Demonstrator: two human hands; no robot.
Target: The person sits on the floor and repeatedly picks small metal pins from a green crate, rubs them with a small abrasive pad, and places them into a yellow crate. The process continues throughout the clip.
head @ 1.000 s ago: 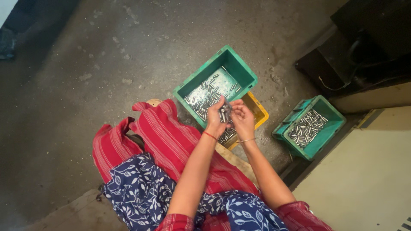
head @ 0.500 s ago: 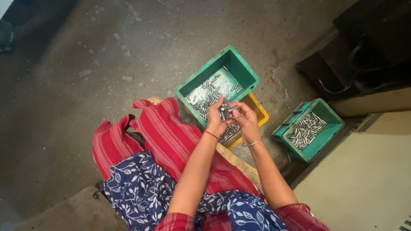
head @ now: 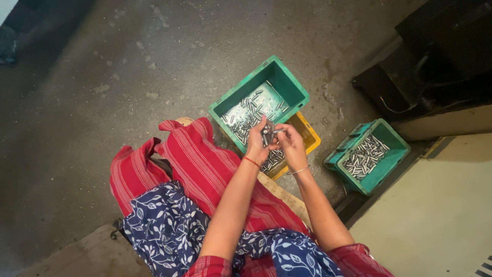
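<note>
My left hand (head: 258, 141) and my right hand (head: 290, 143) meet above the bins, both closed around a small dark metal part (head: 267, 136) held between them. Just beyond the hands lies a large green bin (head: 295, 87) with many small silver metal pins scattered over its floor. A yellow bin (head: 309, 136) sits beneath my hands, partly hidden by them, also with silver pins in it. A red thread circles my left wrist and a thin bangle circles my right wrist.
A smaller green bin (head: 391, 163) of silver pins stands to the right on the concrete floor (head: 102, 77). Dark machinery (head: 435, 56) fills the upper right. A pale raised surface (head: 435, 220) lies lower right. Red striped cloth (head: 195, 169) covers my lap.
The hands stay together over the bins, only shifting their fingers slightly around the small part. The bins have not moved.
</note>
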